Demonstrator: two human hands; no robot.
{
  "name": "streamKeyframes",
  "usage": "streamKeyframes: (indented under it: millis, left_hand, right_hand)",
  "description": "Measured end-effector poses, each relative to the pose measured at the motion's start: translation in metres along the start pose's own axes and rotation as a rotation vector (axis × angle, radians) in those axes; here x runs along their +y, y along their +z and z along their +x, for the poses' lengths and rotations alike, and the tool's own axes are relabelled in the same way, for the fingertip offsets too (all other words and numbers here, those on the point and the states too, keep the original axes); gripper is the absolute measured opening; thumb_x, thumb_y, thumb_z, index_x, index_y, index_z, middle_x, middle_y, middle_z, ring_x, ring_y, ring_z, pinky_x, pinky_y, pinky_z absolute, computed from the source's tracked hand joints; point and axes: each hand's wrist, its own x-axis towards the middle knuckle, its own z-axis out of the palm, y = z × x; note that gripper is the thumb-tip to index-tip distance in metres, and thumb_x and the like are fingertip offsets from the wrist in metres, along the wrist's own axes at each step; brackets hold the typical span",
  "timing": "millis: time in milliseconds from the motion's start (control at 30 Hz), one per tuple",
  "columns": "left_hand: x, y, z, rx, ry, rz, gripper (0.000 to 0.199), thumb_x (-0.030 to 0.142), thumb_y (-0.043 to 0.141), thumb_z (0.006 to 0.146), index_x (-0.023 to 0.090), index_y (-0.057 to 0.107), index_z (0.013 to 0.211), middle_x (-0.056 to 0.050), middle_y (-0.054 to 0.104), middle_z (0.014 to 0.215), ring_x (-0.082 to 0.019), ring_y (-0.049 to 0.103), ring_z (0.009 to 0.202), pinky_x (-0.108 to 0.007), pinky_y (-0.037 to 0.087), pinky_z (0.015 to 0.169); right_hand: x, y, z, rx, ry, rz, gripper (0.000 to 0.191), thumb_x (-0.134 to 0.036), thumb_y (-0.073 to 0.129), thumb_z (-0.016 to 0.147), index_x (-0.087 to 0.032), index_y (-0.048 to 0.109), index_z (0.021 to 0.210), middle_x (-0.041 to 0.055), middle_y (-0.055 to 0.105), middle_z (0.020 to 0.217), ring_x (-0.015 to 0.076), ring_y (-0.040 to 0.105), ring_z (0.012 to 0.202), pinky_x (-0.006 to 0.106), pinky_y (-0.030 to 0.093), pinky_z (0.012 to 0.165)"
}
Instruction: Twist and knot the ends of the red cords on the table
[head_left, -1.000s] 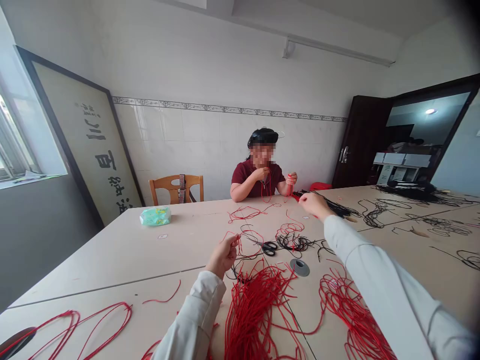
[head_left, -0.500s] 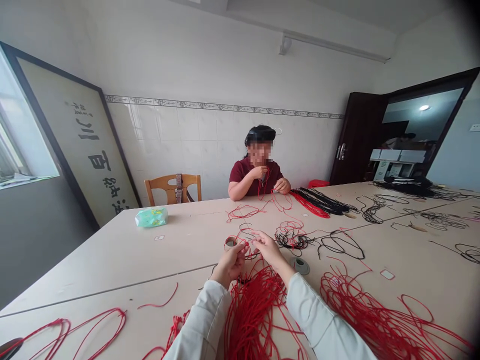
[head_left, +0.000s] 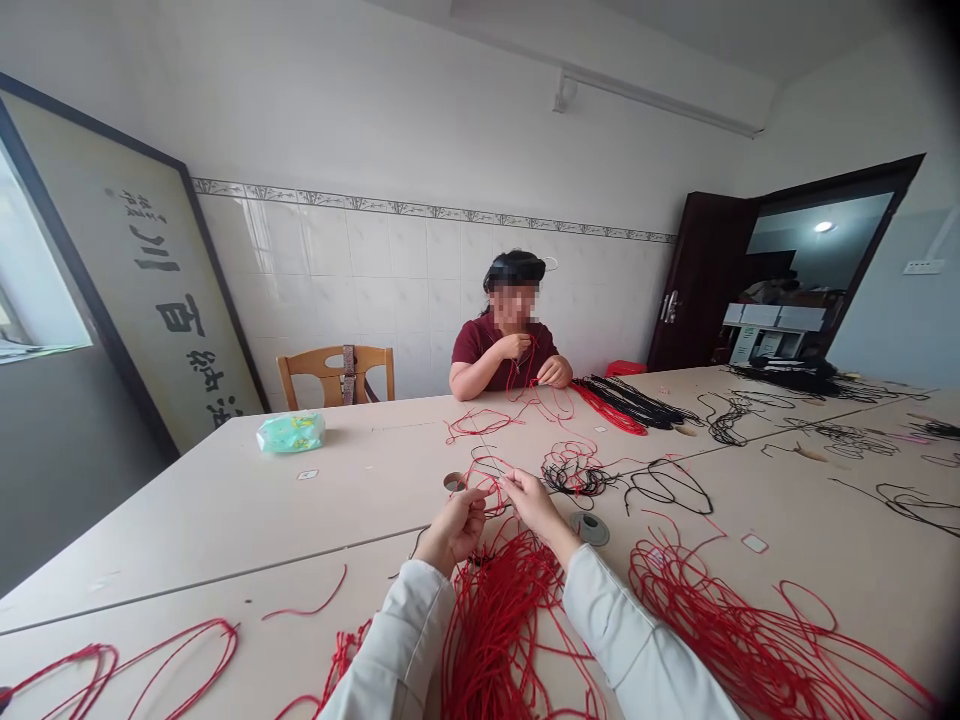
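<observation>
Thin red cord (head_left: 496, 488) is pinched over the pale surface (head_left: 375, 505), kinda loopy, with the grip of both the left hand (head_left: 456, 522) and right hand (head_left: 534, 507) closed on it. A fat red bundle (head_left: 491, 640) is spread nearer. Farther off, a greenish soft pack (head_left: 291, 433) is parked, contents hidden.

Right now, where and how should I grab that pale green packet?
I'd come from above and grip the packet at its middle, across its near and far sides. It lies low, longer from left to right, with its top uncovered. The wrapping looks soft, so a light squeeze should do.
</observation>
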Motion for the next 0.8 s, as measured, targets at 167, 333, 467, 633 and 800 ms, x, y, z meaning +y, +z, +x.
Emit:
streamKeyframes:
  millis: [167, 333, 467, 633, 800]
  left_hand:
    - [-0.002, -0.003, 0.000, 0.025, 0.038, 0.046, 0.034, 0.032, 0.059, 0.091, 0.016, 0.056, 0.122, -0.010, 0.059, 0.121, -0.023, 0.062, 0.101, -0.043, 0.054, 0.084]
    - [-0.010, 0.002, 0.000, 0.013, 0.121, 0.112, 0.032, 0.031, 0.059, 0.091, 0.014, 0.057, 0.118, -0.010, 0.061, 0.115, -0.021, 0.063, 0.095, -0.040, 0.055, 0.079]
    - [-0.014, 0.006, -0.003, -0.023, 0.145, 0.173, 0.025, 0.029, 0.059, 0.092, 0.013, 0.060, 0.111, -0.007, 0.064, 0.103, -0.017, 0.064, 0.082, -0.033, 0.056, 0.070]
    - [-0.015, 0.005, -0.006, -0.048, 0.105, 0.227, 0.025, 0.028, 0.060, 0.091, 0.013, 0.060, 0.111, -0.008, 0.064, 0.107, -0.018, 0.064, 0.088, -0.036, 0.056, 0.074]
    - [-0.011, -0.001, -0.003, -0.004, 0.084, 0.172, 0.033, 0.031, 0.059, 0.091, 0.014, 0.057, 0.119, -0.010, 0.060, 0.119, -0.022, 0.062, 0.099, -0.042, 0.054, 0.083]
  right_hand:
    - [-0.005, -0.003, -0.004, -0.107, 0.130, 0.047, 0.029, -0.044, 0.070, 0.076, -0.016, 0.064, 0.080, -0.0104, 0.031, 0.049, 0.0056, 0.025, 0.041, 0.019, 0.022, 0.039]
    - [-0.004, -0.005, 0.000, -0.087, 0.273, 0.021, 0.023, -0.035, 0.059, 0.092, -0.013, 0.062, 0.096, -0.0018, 0.058, 0.073, 0.0080, 0.052, 0.054, 0.021, 0.046, 0.049]
    - [-0.001, -0.003, 0.003, -0.042, 0.324, -0.027, 0.028, -0.032, 0.057, 0.094, -0.014, 0.059, 0.115, 0.0077, 0.063, 0.110, 0.0184, 0.064, 0.089, 0.036, 0.056, 0.075]
    - [0.001, 0.000, 0.002, 0.021, 0.266, -0.104, 0.026, -0.032, 0.058, 0.093, -0.014, 0.060, 0.112, 0.0068, 0.064, 0.106, 0.0174, 0.065, 0.086, 0.035, 0.056, 0.073]
    - [-0.010, -0.003, -0.006, 0.189, 0.011, -0.200, 0.014, -0.026, 0.056, 0.090, -0.016, 0.065, 0.095, 0.0065, 0.066, 0.099, 0.0173, 0.061, 0.085, 0.030, 0.049, 0.075]
